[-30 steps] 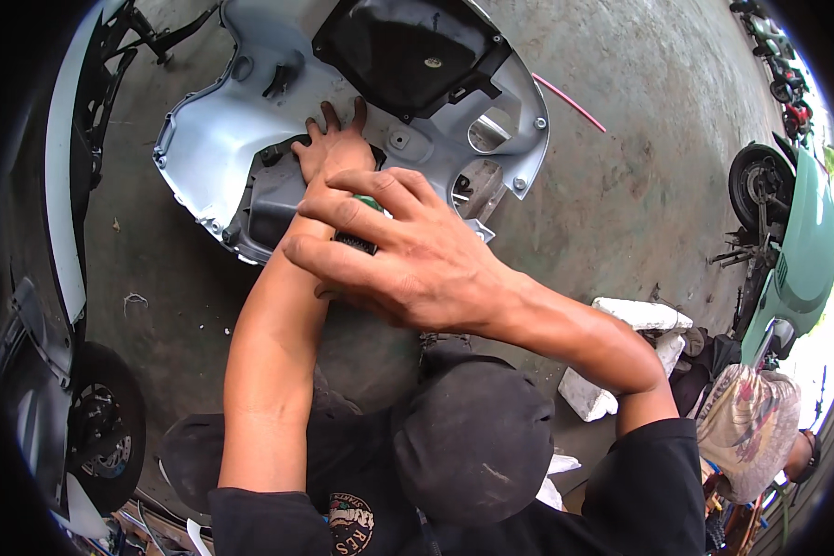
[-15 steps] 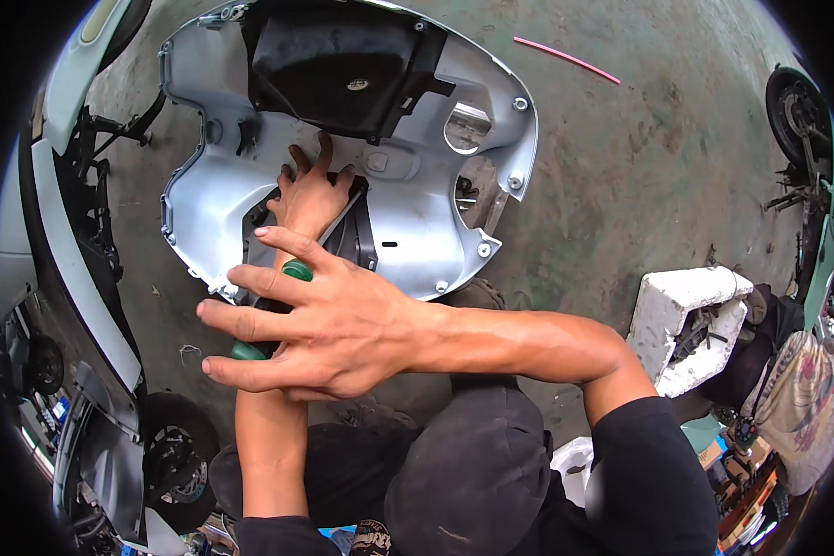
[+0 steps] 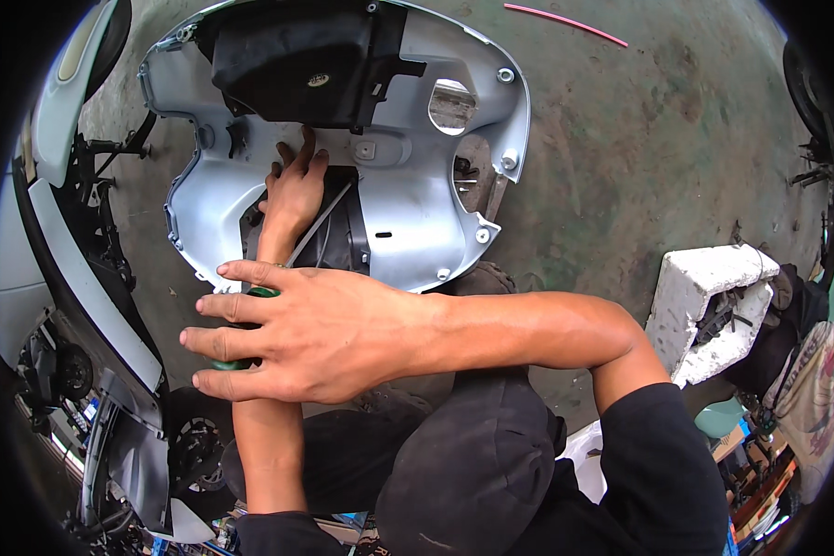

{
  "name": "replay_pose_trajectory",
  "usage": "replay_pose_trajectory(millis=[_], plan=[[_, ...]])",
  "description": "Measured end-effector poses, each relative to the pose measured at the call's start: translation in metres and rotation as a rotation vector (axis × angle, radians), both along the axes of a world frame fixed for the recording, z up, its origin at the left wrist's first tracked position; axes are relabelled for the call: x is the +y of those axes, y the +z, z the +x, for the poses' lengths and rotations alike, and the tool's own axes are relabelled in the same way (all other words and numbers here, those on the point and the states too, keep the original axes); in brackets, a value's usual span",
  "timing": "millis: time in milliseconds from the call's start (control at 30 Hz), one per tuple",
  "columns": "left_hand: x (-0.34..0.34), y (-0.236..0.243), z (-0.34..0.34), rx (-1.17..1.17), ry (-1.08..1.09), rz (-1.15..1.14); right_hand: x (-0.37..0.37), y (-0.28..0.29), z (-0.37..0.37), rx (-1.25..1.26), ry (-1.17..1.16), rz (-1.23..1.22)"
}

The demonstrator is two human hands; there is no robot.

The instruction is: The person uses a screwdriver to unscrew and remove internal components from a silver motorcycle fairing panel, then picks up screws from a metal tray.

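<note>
A large silver-grey motor-scooter body panel lies on the floor, inner side up, with a black plastic liner at its far end. My left hand lies on the panel's inside with fingers stretched out, just short of the liner. Above my left forearm, my right hand is spread back up with its fingers pointing left; its thumb is hidden. Beneath those fingers shows a green and black object, mostly covered, so its kind is unclear. A thin grey rod runs across the panel's black lower part.
A white foam box holding dark parts stands at right. Beyond the panel, a pink tube lies on the floor. Scooter bodywork lines the left side, and a dark wheel stands at the far right. A patterned cloth hangs near the box.
The view has shifted, so the panel sits slightly further left and up. My right hand has moved slightly left and covers more of the green and black object. My left hand stays on the panel.
</note>
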State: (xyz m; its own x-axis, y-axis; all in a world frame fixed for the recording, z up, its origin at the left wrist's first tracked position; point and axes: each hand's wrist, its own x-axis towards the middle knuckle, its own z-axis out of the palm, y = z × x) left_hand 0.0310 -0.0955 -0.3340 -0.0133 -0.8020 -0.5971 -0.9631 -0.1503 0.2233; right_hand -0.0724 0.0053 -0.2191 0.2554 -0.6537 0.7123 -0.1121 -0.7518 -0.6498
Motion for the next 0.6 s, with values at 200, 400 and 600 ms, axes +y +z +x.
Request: replay_pose_trajectory(millis=[200, 400, 600], plan=[[0.002, -0.019, 0.017, 0.002, -0.018, 0.018, -0.013, 0.001, -0.009, 0.052, -0.02, -0.09], [0.001, -0.018, 0.019, 0.006, -0.049, 0.002, -0.009, 0.005, 0.003, -0.031, -0.072, -0.061], [0.001, -0.011, 0.014, -0.018, -0.031, 0.018, -0.015, 0.012, 0.0, -0.029, -0.096, -0.087]])
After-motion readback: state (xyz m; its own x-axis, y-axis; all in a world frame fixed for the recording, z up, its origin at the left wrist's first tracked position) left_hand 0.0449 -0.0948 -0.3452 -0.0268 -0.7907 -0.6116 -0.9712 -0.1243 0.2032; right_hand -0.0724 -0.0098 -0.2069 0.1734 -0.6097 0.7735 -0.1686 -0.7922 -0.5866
